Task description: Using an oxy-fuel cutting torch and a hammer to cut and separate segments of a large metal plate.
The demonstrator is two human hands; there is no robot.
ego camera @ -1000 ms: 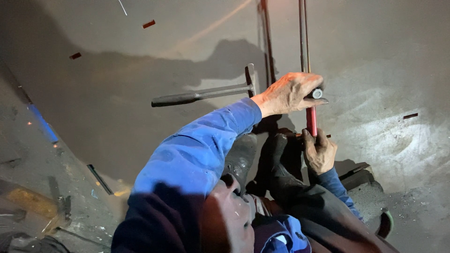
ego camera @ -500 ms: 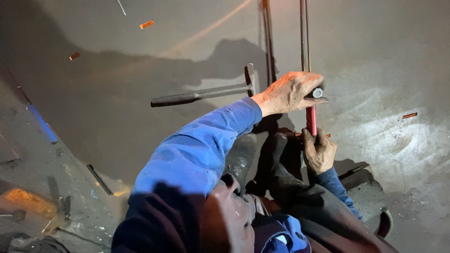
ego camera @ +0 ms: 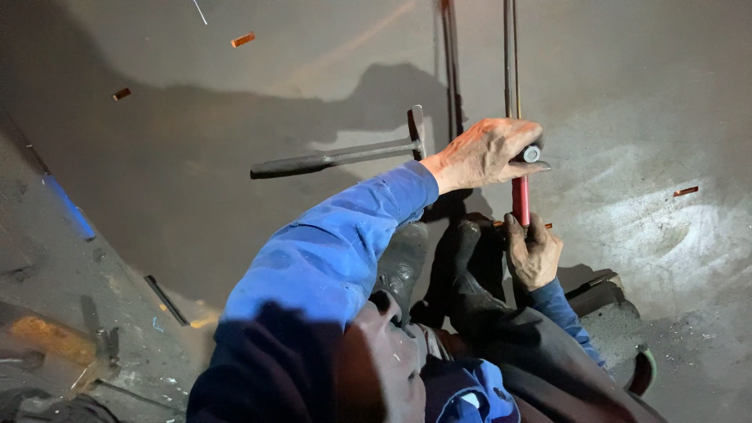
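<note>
A person's left hand [ego camera: 487, 153] was clenched over the top of a red-handled tool [ego camera: 520, 200], its metal end cap showing just past the curled fingers, while the right hand [ego camera: 534, 254] closed its grip around the lower end of the same red handle. Both grips were shut tight on the tool, which stood roughly in line with a thin metal rod [ego camera: 511, 55] running away across the floor [ego camera: 642, 102] toward its far edge. A second, darker rod [ego camera: 450, 66] lay just beside the first, parallel to it.

The floor was grey, dusty concrete, brightly lit at the right side and in deep shadow at the left. A hammer [ego camera: 337, 159] with a dark handle lay on it just left of the left hand, head toward the rods. Short copper-coloured offcuts [ego camera: 243, 39] were scattered near the far edge and the right side.

The left arm, in a blue sleeve [ego camera: 329, 251], reached forward and slightly bent, the wrist turned so the knuckles faced up. The right arm came in low from the near side, its forearm bent upward. 2 dark boots [ego camera: 403, 262] rested on the floor between the arms, directly below the tool.
</note>
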